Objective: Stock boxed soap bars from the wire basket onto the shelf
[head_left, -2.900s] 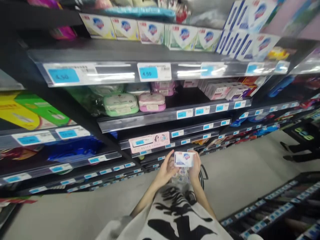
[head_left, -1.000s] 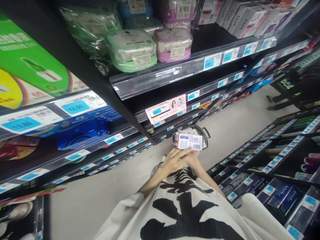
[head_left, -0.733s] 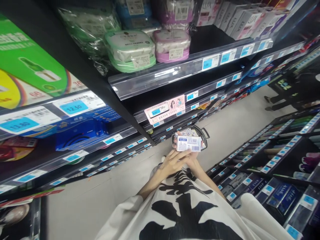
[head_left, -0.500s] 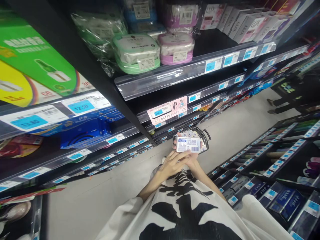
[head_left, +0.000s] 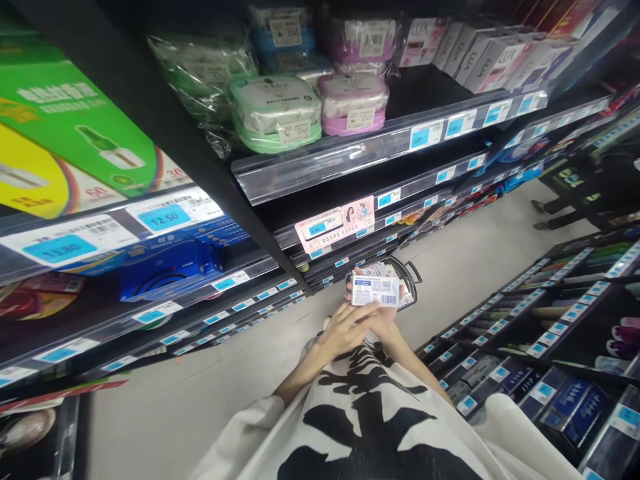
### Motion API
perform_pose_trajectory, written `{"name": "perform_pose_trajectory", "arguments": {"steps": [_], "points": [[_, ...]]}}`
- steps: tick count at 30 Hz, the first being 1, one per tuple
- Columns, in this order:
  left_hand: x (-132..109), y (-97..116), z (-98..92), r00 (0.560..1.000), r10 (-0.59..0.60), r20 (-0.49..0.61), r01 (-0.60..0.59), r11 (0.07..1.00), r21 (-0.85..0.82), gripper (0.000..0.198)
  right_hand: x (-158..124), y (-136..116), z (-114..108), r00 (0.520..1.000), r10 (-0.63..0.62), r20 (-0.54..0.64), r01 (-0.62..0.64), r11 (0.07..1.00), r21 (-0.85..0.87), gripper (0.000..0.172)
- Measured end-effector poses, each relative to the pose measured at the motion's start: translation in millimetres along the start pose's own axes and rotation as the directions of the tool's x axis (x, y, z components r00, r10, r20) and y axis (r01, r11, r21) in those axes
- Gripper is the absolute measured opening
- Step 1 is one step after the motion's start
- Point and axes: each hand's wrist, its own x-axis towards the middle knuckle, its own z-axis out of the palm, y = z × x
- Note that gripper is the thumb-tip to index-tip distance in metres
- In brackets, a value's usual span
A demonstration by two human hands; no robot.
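Observation:
A small white and blue soap box (head_left: 375,291) with a barcode on its back is held low in front of my body, over a black shopping basket (head_left: 413,272) that has other packets in it. My left hand (head_left: 345,327) lies under the box with its fingers stretched along the lower edge, touching it. My right hand (head_left: 387,321) is mostly hidden behind the left hand and the box, with its fingers wrapped round the box.
Black store shelves (head_left: 350,150) with blue price tags run along the left, holding green and pink lidded boxes (head_left: 275,110) and white LUX cartons (head_left: 493,50). A lower rack of pens and cards (head_left: 550,320) stands on the right. Another person's shoes (head_left: 543,217) show far down the aisle.
Since the earliest frame my view has dropped from the upper shelves, and the box has been turned to its barcode side. Over the last second the hands and box have barely moved.

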Motion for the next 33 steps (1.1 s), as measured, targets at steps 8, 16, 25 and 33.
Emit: {"name": "perform_pose_trajectory", "arguments": {"steps": [8, 16, 25, 33], "points": [[0, -14, 6.6, 0.773, -0.496, -0.395, 0.471, 0.866, -0.166, 0.051, -5, 23, 7, 0.974, -0.089, 0.209, 0.077, 0.995, 0.066, 0.128], [-13, -22, 5.8, 0.454, -0.885, -0.100, 0.520, 0.354, -0.778, 0.064, 11, 32, -5, 0.970, -0.231, 0.074, 0.231, 0.973, 0.000, 0.057], [-24, -27, -3.8, 0.496, -0.868, -0.012, 0.446, 0.266, -0.854, 0.088, 5, 26, -10, 0.910, -0.373, 0.183, 0.394, 0.914, -0.098, 0.035], [-27, -25, -4.4, 0.512, -0.859, -0.018, 0.437, 0.279, -0.855, 0.083, 4, 28, -11, 0.913, -0.346, 0.214, 0.363, 0.931, -0.044, 0.038]]}}
